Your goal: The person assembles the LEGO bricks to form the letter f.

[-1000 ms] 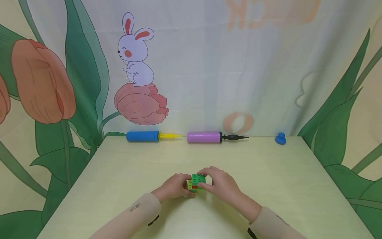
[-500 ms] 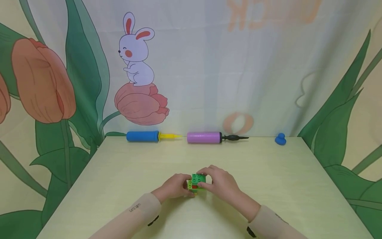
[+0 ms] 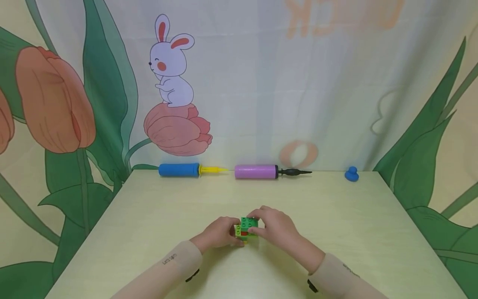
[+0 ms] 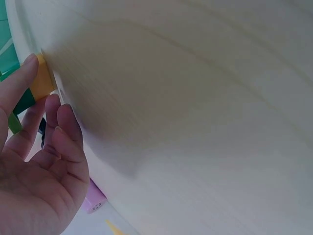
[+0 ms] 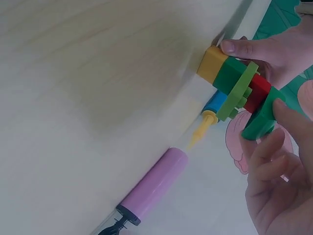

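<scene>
A small stack of building bricks stands on the table between my two hands. In the right wrist view it runs from a yellow brick (image 5: 211, 64) at the bottom through a dark green brick (image 5: 229, 75), a thin lime plate (image 5: 237, 94) and a red brick (image 5: 257, 92) to a green brick (image 5: 262, 119) with a curved side on top. My left hand (image 3: 220, 231) pinches the lower part of the stack from the left. From the right, my right hand (image 3: 279, 229) grips the top green brick between thumb and fingers. Fingers partly cover the bricks in the head view.
Along the table's (image 3: 149, 216) back edge lie a blue pump (image 3: 179, 170) with a yellow nozzle and a purple pump (image 3: 256, 171) with a black nozzle. A small blue rounded object (image 3: 351, 174) sits at the back right. Behind hangs a printed curtain (image 3: 239, 83).
Barely anything differs. The right forearm has shifted very slightly, and the head view has moved a little. Both hands keep their hold on the brick stack.
</scene>
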Demonstrator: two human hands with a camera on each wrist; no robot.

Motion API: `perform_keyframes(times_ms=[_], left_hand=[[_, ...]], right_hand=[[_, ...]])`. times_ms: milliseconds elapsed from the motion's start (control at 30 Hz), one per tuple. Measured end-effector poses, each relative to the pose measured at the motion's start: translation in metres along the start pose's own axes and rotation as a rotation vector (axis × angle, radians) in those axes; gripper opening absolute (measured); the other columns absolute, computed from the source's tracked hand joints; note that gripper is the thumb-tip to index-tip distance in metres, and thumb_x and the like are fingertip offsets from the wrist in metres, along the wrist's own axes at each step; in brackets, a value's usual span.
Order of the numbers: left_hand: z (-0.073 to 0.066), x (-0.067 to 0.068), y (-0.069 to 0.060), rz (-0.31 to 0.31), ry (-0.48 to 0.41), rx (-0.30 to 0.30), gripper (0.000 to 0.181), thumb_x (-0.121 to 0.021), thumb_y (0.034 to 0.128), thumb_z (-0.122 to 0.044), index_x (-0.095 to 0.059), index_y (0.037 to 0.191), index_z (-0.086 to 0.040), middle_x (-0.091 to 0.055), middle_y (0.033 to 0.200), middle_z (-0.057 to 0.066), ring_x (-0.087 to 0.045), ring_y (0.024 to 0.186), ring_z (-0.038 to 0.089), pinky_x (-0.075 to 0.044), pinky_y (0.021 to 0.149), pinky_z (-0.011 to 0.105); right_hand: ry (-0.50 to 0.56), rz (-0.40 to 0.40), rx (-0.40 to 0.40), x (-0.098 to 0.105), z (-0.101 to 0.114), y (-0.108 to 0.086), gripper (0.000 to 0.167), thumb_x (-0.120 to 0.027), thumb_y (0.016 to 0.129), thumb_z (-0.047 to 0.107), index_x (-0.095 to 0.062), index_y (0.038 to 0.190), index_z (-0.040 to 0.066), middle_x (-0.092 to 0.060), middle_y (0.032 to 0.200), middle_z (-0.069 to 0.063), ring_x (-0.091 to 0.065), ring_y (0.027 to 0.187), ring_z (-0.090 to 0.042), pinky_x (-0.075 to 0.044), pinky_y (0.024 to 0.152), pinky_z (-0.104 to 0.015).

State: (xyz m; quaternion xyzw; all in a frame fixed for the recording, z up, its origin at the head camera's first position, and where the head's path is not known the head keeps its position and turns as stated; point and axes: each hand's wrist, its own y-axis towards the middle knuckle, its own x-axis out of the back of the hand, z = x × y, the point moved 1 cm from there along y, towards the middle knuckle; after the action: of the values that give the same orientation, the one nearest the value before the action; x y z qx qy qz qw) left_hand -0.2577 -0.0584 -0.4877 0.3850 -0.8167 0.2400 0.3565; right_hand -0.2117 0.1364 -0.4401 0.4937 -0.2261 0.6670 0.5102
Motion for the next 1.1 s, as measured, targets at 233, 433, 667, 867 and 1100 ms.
perform_keyframes(times_ms=[233, 433, 667, 867, 1100], left_hand=[[0.000, 0.002, 0.000, -0.008, 0.025, -0.007, 0.030, -0.084, 0.0754, -0.026, -0.063, 0.093, -0.015, -0.056, 0.069, -0.003, -0.048, 0.060, 0.010, -0.040, 0.056, 0.026], [-0.002, 0.002, -0.001, 0.008, 0.004, 0.017, 0.033, -0.083, 0.0762, -0.026, -0.064, 0.100, -0.014, -0.056, 0.070, -0.003, -0.048, 0.060, 0.011, -0.040, 0.055, 0.026], [-0.002, 0.000, -0.002, 0.015, -0.013, 0.034, 0.038, -0.083, 0.0765, -0.025, -0.065, 0.108, -0.013, -0.057, 0.072, -0.002, -0.048, 0.061, 0.011, -0.040, 0.056, 0.026], [-0.002, -0.001, -0.001, 0.012, -0.003, 0.024, 0.037, -0.083, 0.0766, -0.025, -0.065, 0.107, -0.013, -0.056, 0.070, -0.002, -0.048, 0.060, 0.011, -0.040, 0.056, 0.025], [-0.003, -0.002, -0.003, 0.011, 0.001, 0.027, 0.035, -0.083, 0.0769, -0.025, -0.065, 0.105, -0.013, -0.055, 0.069, -0.003, -0.047, 0.060, 0.011, -0.040, 0.055, 0.026]], right_hand=[[-0.014, -0.020, 0.018, 0.000, 0.005, 0.000, 0.033, -0.078, 0.081, 0.033, -0.070, 0.110, 0.019, -0.059, 0.090, 0.006, -0.049, 0.063, -0.006, -0.042, 0.052, -0.023], [-0.034, -0.017, 0.016, 0.000, 0.006, -0.001, 0.033, -0.079, 0.080, 0.033, -0.070, 0.108, 0.019, -0.059, 0.089, 0.007, -0.048, 0.062, -0.006, -0.041, 0.051, -0.023], [-0.046, -0.005, 0.009, 0.000, 0.009, -0.001, 0.033, -0.079, 0.080, 0.031, -0.069, 0.108, 0.018, -0.059, 0.089, 0.005, -0.049, 0.061, -0.007, -0.041, 0.050, -0.023], [-0.079, -0.009, 0.004, 0.003, 0.014, -0.002, 0.034, -0.080, 0.080, 0.029, -0.068, 0.109, 0.015, -0.060, 0.088, 0.002, -0.049, 0.060, -0.007, -0.042, 0.051, -0.023], [-0.070, -0.023, -0.017, 0.001, 0.013, -0.006, 0.036, -0.079, 0.080, 0.033, -0.068, 0.111, 0.018, -0.061, 0.092, 0.002, -0.049, 0.060, -0.008, -0.041, 0.049, -0.023]])
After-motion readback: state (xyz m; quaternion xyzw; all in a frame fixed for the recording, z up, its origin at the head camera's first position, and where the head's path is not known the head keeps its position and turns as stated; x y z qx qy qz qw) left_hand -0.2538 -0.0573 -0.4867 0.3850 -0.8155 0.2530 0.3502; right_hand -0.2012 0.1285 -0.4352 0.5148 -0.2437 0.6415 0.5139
